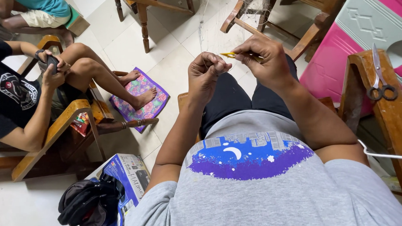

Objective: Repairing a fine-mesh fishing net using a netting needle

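Head view: the left hand (205, 72) is pinched shut on strands of the fine pale fishing net (207, 26), which runs up toward twelve o'clock to the wooden chair (251, 13). The right hand (263, 57), at two o'clock of the left, is clamped on the slim yellow netting needle (229, 55). I'd keep the mesh taut and the needle tip close. Steel scissors (379, 78) lie at three o'clock.

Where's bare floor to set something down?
Bare white tile floor between the patterned purple cushion and the wooden chair legs. Crowded lower left: blue cardboard box, black bag.
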